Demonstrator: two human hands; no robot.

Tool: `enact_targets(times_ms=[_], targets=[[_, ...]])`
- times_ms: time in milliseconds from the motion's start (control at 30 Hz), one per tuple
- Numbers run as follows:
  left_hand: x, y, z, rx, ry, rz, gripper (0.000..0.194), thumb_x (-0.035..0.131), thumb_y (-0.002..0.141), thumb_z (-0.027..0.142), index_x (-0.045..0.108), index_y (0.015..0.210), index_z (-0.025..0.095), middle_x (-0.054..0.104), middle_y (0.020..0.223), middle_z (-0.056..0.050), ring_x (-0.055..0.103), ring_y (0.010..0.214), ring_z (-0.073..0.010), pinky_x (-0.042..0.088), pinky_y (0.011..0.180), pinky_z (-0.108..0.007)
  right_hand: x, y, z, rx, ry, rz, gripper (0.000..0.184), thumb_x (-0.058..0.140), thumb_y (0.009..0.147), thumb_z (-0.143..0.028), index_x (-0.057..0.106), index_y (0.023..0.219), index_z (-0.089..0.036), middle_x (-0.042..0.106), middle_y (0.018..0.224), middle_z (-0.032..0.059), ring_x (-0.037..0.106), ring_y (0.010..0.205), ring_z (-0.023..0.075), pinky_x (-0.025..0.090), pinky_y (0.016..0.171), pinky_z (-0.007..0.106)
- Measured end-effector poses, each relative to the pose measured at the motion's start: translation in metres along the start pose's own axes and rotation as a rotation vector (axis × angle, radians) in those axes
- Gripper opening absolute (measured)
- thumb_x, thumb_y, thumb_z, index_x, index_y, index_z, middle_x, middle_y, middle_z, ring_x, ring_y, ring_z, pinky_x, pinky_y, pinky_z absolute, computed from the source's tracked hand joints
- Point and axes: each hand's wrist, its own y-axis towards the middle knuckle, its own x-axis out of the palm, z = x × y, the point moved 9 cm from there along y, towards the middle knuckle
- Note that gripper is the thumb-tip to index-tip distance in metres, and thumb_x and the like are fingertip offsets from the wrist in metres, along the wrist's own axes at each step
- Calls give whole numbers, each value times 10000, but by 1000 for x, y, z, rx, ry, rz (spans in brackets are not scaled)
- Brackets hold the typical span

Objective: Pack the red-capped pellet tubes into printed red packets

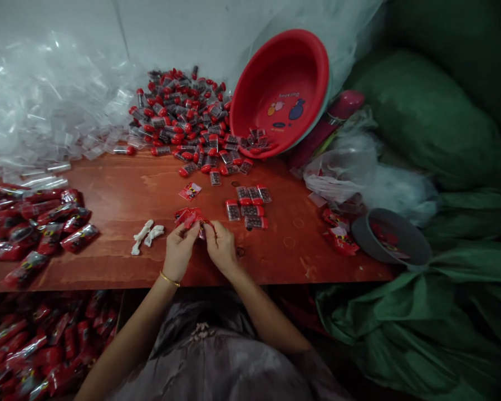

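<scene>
The head view looks out from the person's own head, above the clothing (234,362) on the near side of the hands, and faces forward and down, so that both forearms (271,314) run away from the lens to the left hand (178,252) and the right hand (222,246). It is close enough to tell the fingers of each hand, yet wide enough to take in the tabletop (284,262) around them, the pale wall (183,33) beyond them and the green cloth (401,312) well right of the right hand.
</scene>
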Motion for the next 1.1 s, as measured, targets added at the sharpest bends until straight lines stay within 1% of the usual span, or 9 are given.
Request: enact_targets(times_ms=[167, 300, 367, 500, 600, 700, 800, 933, 1100], targets=[[-6, 1, -12, -226, -194, 28, 415, 831, 488, 388, 690, 781, 131, 710, 743, -39, 639, 657, -137, 523, 697, -287, -1, 12, 2, -76, -115, -111, 377, 275, 969, -333, 599, 831, -198, 662, 746, 55, 609, 732, 175, 426, 694, 270], [-18, 3, -16, -338, -302, 82, 339, 842, 491, 310, 633, 699, 144, 672, 664, 2, 627, 599, -118, 521, 660, -272, -22, 28, 42, 153, -518, -104, 362, 469, 894, -441, 595, 1025, -127, 670, 936, 164, 605, 875, 274, 411, 742, 359], [-18, 1, -16, -385, -348, 71, 303, 827, 532, 278, 618, 712, 152, 668, 656, 11, 628, 595, -117, 520, 656, -271, -29, 32, 60, 261, -727, -128, 395, 577, 835, -416, 582, 1064, -94, 649, 992, 215, 597, 908, 313, 399, 740, 383], [-7, -8, -18, -477, -399, 7, 262, 791, 609, 275, 614, 760, 154, 697, 713, -24, 658, 668, -149, 522, 698, -299, -25, 34, 70, 225, -834, -217, 226, 519, 839, -215, 588, 1013, -89, 651, 974, 192, 614, 893, 281, 391, 768, 372], [-4, -12, -18, -483, -408, -7, 285, 812, 585, 284, 605, 731, 153, 690, 692, -16, 654, 652, -146, 519, 695, -297, -31, 24, 67, 201, -621, -204, 226, 485, 816, -185, 589, 999, -103, 672, 906, 145, 622, 825, 244, 411, 755, 344], [-8, -13, -16, -442, -373, 30, 350, 852, 511, 309, 610, 707, 150, 682, 670, -1, 639, 606, -123, 507, 665, -266, -48, 3, 51, 165, -193, -180, 256, 492, 819, -286, 580, 1012, -144, 671, 810, 69, 604, 698, 189, 440, 650, 282], [-9, -14, -12, -389, -332, 55, 436, 870, 442, 363, 656, 748, 138, 698, 701, -17, 640, 622, -119, 492, 656, -244, -57, -21, 24, 102, 113, -273, 234, 510, 825, -338, 594, 966, -172, 653, 767, 21, 579, 642, 145, 440, 594, 238], [1, -18, -3, -318, -306, 26, 477, 876, 378, 393, 689, 721, 120, 693, 677, -15, 607, 601, -109, 481, 650, -247, -57, -39, 4, 104, 199, -359, 160, 543, 812, -305, 613, 884, -180, 626, 720, -2, 556, 632, 123, 432, 593, 221], [3, -17, 11, -143, -203, -32, 392, 847, 463, 401, 722, 713, 126, 695, 671, -10, 579, 620, -109, 470, 687, -257, -45, -40, 8, 252, 386, -418, 156, 570, 767, -301, 622, 849, -178, 589, 683, -18, 517, 578, 104, 435, 535, 214]])
